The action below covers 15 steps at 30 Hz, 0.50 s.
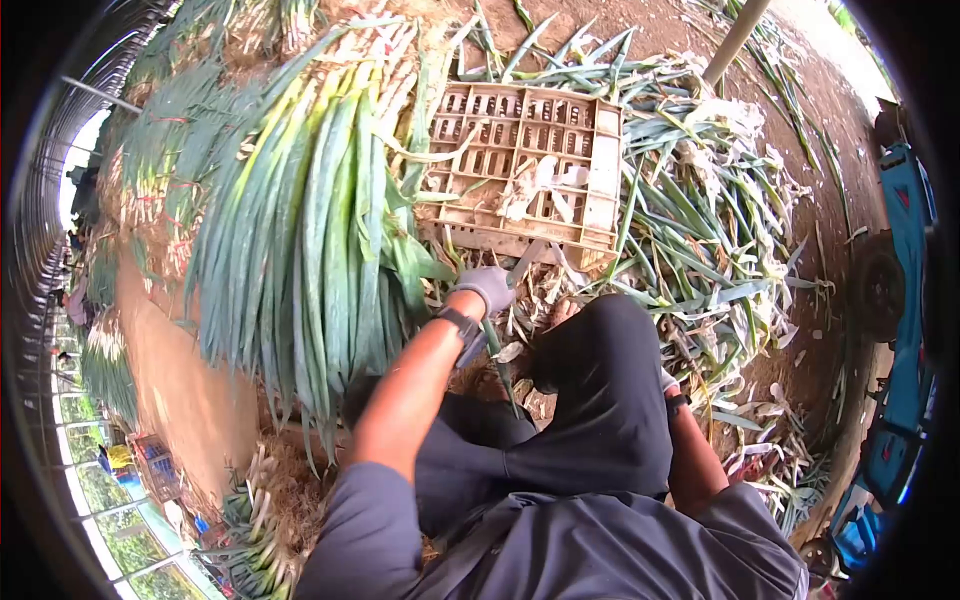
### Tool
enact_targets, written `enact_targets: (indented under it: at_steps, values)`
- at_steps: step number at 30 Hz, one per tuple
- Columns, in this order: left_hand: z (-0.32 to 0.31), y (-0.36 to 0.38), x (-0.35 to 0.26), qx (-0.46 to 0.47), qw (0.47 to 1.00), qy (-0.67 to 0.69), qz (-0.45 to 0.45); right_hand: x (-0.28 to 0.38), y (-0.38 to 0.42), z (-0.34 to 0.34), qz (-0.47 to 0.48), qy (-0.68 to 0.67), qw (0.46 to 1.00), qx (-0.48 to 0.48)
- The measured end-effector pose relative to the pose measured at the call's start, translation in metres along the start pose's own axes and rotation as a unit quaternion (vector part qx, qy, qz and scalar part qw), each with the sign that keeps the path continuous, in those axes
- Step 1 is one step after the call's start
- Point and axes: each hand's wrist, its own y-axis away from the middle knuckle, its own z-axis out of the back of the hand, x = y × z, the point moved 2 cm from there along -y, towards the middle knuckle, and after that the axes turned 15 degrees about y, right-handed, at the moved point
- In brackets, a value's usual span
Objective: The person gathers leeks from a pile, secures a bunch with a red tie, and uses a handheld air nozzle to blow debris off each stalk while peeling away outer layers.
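My left hand (488,288), in a pale grey glove with a dark watch at the wrist, is closed in front of the crate's near edge. A flat greyish blade-like strip (526,262) sticks out from its thumb side; whether it is a knife or a leaf I cannot make out. Below that hand a green leek leaf (497,358) hangs down. To its left lies a big heap of leeks (325,220), white ends away from me. My right hand (669,380) is mostly hidden behind my raised knee, its fingers out of sight.
An upturned plastic crate (605,190) stands ahead with peeled scraps on top. Stripped leek leaves (700,230) cover the ground on the right. Bundled leeks (160,170) lie at the far left, loose leeks (255,520) at lower left. A pole (735,40) rises at the back; a blue vehicle (900,300) stands right.
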Motion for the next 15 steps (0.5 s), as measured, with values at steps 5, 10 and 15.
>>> enact_targets:
  at_steps: [5,10,15]
  values:
    - [-0.084,-0.092,0.053,-0.106,0.966,0.217,0.095,-0.013,0.01,0.0,-0.07,0.011,0.996,-0.053]
    - [-0.181,-0.188,0.13,-0.256,0.948,0.186,-0.029,-0.022,0.007,-0.014,-0.103,0.016,0.992,-0.064]
    - [-0.187,-0.223,0.139,-0.256,0.966,0.037,-0.023,-0.013,-0.012,-0.016,-0.083,0.017,0.994,-0.074]
